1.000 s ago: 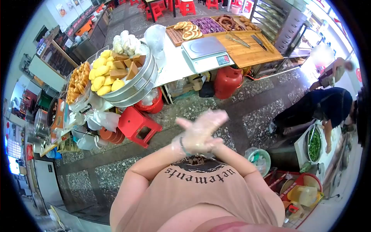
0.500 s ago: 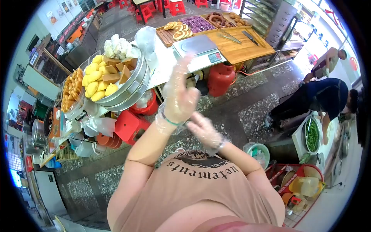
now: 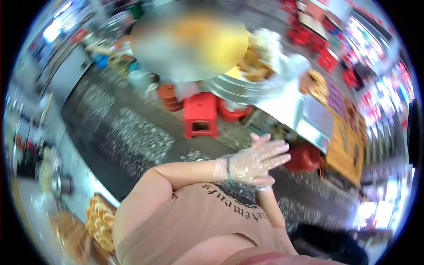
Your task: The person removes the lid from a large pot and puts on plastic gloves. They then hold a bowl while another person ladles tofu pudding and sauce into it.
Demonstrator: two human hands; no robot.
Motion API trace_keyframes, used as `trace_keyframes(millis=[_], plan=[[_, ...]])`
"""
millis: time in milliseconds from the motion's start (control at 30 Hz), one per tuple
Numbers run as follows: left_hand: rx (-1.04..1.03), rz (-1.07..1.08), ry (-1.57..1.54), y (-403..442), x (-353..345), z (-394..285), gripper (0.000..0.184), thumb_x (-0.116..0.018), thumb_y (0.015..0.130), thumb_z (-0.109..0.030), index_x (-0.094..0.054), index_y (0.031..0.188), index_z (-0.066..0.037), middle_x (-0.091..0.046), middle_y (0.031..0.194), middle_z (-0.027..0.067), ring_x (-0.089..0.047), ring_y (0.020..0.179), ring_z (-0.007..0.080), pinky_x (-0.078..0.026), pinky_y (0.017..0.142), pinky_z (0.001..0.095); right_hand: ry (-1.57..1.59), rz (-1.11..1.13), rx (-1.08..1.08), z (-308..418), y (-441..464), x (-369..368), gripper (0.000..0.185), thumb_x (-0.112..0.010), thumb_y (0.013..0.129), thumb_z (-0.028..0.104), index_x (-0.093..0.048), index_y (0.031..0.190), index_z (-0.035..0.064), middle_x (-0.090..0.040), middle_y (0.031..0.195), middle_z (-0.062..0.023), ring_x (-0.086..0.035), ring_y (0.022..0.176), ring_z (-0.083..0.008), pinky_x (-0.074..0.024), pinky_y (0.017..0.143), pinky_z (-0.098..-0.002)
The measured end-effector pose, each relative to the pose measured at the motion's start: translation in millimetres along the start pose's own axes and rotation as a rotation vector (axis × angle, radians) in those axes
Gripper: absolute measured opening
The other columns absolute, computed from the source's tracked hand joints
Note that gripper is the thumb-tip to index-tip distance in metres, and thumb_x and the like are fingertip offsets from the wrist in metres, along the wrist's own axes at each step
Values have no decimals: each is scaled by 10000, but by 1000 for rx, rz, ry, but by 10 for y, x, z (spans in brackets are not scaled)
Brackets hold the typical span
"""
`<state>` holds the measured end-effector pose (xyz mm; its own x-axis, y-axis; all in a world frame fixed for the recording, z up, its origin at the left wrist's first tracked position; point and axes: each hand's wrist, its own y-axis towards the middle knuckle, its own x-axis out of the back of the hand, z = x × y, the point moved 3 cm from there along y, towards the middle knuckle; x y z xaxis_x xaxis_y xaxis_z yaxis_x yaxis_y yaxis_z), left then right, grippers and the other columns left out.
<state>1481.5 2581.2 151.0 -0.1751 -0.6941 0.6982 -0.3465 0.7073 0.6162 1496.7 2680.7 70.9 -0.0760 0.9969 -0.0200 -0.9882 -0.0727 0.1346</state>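
Observation:
My left hand [image 3: 256, 164] wears a clear plastic glove, with a teal band at the wrist. Its fingers are spread and point to the right, and nothing shows in them. Behind and beneath it is my right hand [image 3: 263, 188], gloved too; only a little near the wrist can be made out, and its fingers are mostly hidden. Both hands are in front of my brown shirt [image 3: 194, 221], close together or touching. Beyond them is the counter, with a flat kitchen scale [image 3: 316, 115] on it.
A red stool [image 3: 201, 110], stacked steel steamers [image 3: 240, 92] and a red gas cylinder [image 3: 304, 157] stand ahead. Golden pastries [image 3: 100, 223] lie at lower left. A wooden board [image 3: 342, 148] is at right. A person in dark clothing [image 3: 329, 245] is at lower right. An oval blur hides the upper middle.
My view has swung left, so the counter appears further right and pastries show at lower left. My left hand has gone from upright to pointing right, now covering most of my right hand.

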Motion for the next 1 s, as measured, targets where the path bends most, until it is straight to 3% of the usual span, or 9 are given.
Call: trace_keyframes(millis=[100,133,233,367,467,533,800,900,1000], plan=[[296,-293,147,-709,806,435,783,-623,798,-436,-346,1407,-29,-311,1451,215,-299,1350,392,-205,1102,538,241,201,-85,-100,418,-705,327,-591,861,96,-504,1172,41,-512,1228,-125,-499,1150,-205,-406,985,-356],[430,-362,162,-1038,1060,550,775,-624,797,-415,-347,1399,-14,-289,1455,232,-295,1348,405,-224,1108,492,235,270,116,108,577,-1073,178,-602,848,19,-525,1009,32,-553,1082,-58,-541,996,-138,-454,875,-281],[569,-610,-14,-2039,1846,752,714,-588,853,-387,-339,1403,-7,-253,1459,262,-307,1339,411,-279,1091,428,191,605,115,-91,923,-2280,255,-633,826,96,-532,1048,23,-545,1098,-77,-522,1022,-154,-420,900,-301],[670,-595,39,-3204,2722,988,569,-554,889,-350,-451,1334,-11,-377,1403,235,-413,1276,382,-351,1043,410,2,1047,290,-110,1257,-4038,201,-606,815,24,-554,1009,21,-585,1006,-77,-571,947,-179,-478,820,-333],[826,-575,-114,-3996,3408,1070,374,-532,915,-296,-613,1138,-8,-616,1139,168,-595,1054,316,-445,930,380,92,1285,103,-280,1433,-5152,257,-613,813,28,-574,1067,18,-604,993,-66,-589,952,-163,-499,817,-336],[880,-631,-143,-4433,3776,1142,366,-529,919,-291,-615,1132,-7,-615,1128,170,-597,1043,316,-450,916,379,156,1423,-140,-426,1522,-5772,325,-622,815,43,-568,1135,18,-611,1002,-59,-591,983,-160,-496,857,-331],[1067,-768,-162,-5845,4821,2502,300,-517,936,-220,-611,1138,-19,-624,1076,153,-608,1014,261,-460,893,346,59,1560,-354,-1312,2730,-7648,365,-618,788,14,-545,1145,30,-565,1116,-68,-554,1046,-174,-467,899,-323],[1156,-674,-166,-6209,5547,3232,310,-525,930,-226,-602,1151,-24,-625,1073,160,-617,999,271,-469,889,349,78,1558,-136,-1478,3484,-8505,343,-609,790,1,-550,1127,24,-574,1089,-66,-559,1024,-166,-473,884,-312],[1212,-691,-67,-6614,6390,3983,313,-535,917,-222,-599,1146,-19,-625,1082,165,-620,994,280,-476,882,352,55,1576,-250,-1505,4245,-9421,286,-589,807,-9,-567,1091,20,-591,1054,-68,-572,992,-156,-477,863,-292]])
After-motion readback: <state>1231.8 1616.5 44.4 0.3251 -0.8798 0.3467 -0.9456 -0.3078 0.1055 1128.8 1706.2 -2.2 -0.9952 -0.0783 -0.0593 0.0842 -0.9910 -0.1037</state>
